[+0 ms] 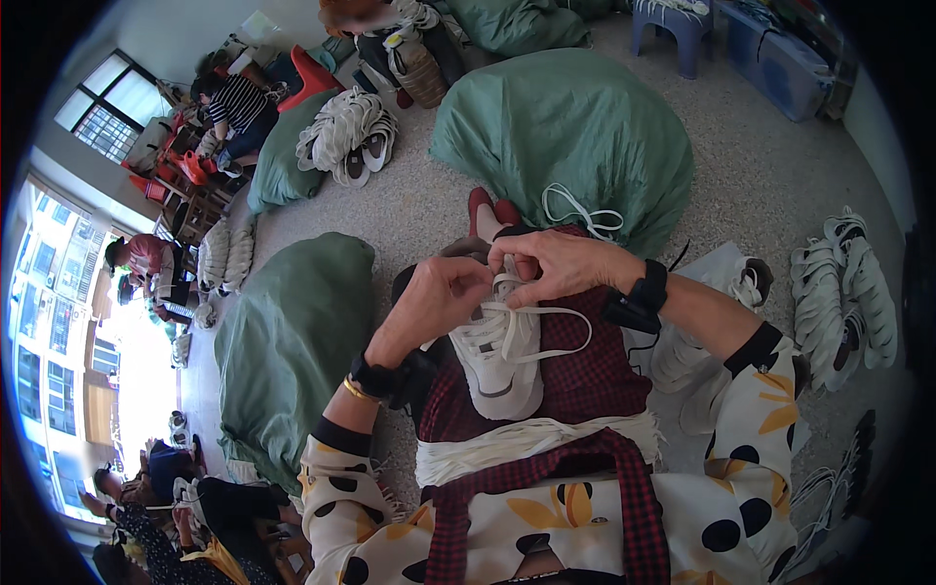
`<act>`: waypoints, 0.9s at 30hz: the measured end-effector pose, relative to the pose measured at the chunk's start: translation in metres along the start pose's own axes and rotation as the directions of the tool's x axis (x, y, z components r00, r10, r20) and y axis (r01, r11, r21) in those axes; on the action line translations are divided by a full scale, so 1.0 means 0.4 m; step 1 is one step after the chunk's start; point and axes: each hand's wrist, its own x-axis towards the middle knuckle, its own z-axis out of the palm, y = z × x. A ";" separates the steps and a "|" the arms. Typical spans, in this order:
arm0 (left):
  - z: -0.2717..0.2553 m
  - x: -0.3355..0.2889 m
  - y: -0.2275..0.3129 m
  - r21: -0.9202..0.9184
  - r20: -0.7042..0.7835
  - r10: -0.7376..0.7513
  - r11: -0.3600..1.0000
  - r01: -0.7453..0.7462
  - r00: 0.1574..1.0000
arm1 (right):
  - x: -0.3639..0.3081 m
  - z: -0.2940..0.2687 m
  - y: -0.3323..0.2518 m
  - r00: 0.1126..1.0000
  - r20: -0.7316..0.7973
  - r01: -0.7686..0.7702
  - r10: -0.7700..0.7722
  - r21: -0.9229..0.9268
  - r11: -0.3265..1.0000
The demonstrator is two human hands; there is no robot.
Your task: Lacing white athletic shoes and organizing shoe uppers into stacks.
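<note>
A white sneaker (pixel 497 375) rests on my lap, its toe toward my body. A white shoelace (pixel 575 341) is threaded through its lower part and loops out to the right over my dark red checked apron (pixel 595 375). My left hand (pixel 436 292) is at the left side of the shoe's opening with its fingertips pinched; what lies between them is hidden. My right hand (pixel 575 265) grips the upper part of the sneaker around the tongue (pixel 505 283), thumb and fingers closed. A bundle of white laces (pixel 536 448) lies across my waist.
Large green sacks stand ahead (pixel 565 127) and at left (pixel 292 341); a loose lace (pixel 582 213) lies on the front one. Strung white shoes sit at right (pixel 843 292) and far left (pixel 346 132). Other people work along the left. A blue stool (pixel 673 34) stands at the back.
</note>
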 end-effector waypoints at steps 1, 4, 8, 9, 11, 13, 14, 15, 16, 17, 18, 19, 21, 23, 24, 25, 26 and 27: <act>-0.010 0.008 -0.003 -0.085 0.101 -0.067 0.993 0.076 0.993 | 0.000 -0.001 -0.004 0.999 0.022 -0.044 0.044 0.008 0.999; -0.026 0.030 -0.022 -0.196 0.275 -0.142 0.960 0.200 0.951 | -0.002 0.019 -0.008 0.999 -0.042 -0.005 0.004 -0.023 1.000; -0.042 0.058 -0.055 -0.277 0.507 -0.230 0.869 0.410 0.831 | 0.001 0.024 0.008 0.998 -0.061 0.029 -0.029 0.005 1.000; -0.041 0.061 -0.058 -0.277 0.503 -0.231 0.869 0.409 0.833 | 0.001 0.016 0.007 0.999 -0.042 0.024 -0.023 0.023 0.999; -0.035 0.070 -0.055 -0.326 0.509 -0.214 0.849 0.417 0.834 | -0.002 0.011 0.012 0.999 -0.025 0.020 -0.019 0.039 0.999; -0.021 0.066 -0.036 -0.305 0.470 -0.218 0.869 0.389 0.855 | -0.006 0.015 0.027 0.996 -0.059 0.073 -0.072 0.018 0.997; -0.018 0.059 -0.026 -0.284 0.434 -0.223 0.886 0.368 0.873 | -0.007 0.015 0.027 0.996 -0.058 0.073 -0.072 0.019 0.997; -0.019 0.058 -0.020 -0.286 0.433 -0.224 0.884 0.369 0.873 | -0.006 0.012 0.028 0.996 -0.045 0.077 -0.074 0.064 0.995; -0.020 0.059 -0.016 -0.283 0.443 -0.237 0.878 0.386 0.865 | -0.004 0.009 0.027 0.997 -0.029 0.079 -0.076 0.108 0.991; -0.018 0.058 -0.012 -0.286 0.448 -0.249 0.870 0.401 0.859 | -0.002 0.009 0.033 0.997 -0.020 0.075 -0.074 0.104 0.992; -0.018 0.060 -0.009 -0.297 0.442 -0.248 0.866 0.401 0.862 | 0.005 0.010 0.042 0.997 -0.005 0.076 -0.076 0.162 0.984; -0.020 0.065 -0.009 -0.261 0.486 -0.210 0.892 0.370 0.848 | 0.010 0.013 0.048 0.997 0.011 0.073 -0.078 0.218 0.973; -0.019 0.066 -0.012 -0.247 0.511 -0.175 0.908 0.339 0.841 | 0.022 0.015 0.047 0.995 0.023 0.087 -0.094 0.209 0.974; -0.017 0.065 -0.013 -0.160 0.504 -0.155 0.950 0.269 0.850 | 0.026 0.013 0.044 0.994 0.033 0.097 -0.105 0.195 0.976; -0.012 0.059 -0.009 -0.179 0.491 -0.149 0.947 0.267 0.858 | 0.021 0.017 0.041 0.994 0.012 0.101 -0.104 0.175 0.979; -0.006 0.047 -0.004 0.004 0.364 -0.034 0.999 0.036 0.931 | 0.017 0.019 0.038 0.994 -0.009 0.105 -0.105 0.156 0.982; -0.007 0.041 0.005 0.223 0.258 0.106 0.961 -0.166 0.960 | 0.017 0.019 0.044 0.995 0.006 0.100 -0.102 0.147 0.984; -0.032 0.035 0.016 0.381 0.201 0.080 0.912 -0.153 0.976 | 0.011 0.023 0.046 0.996 -0.011 0.086 -0.086 0.142 0.986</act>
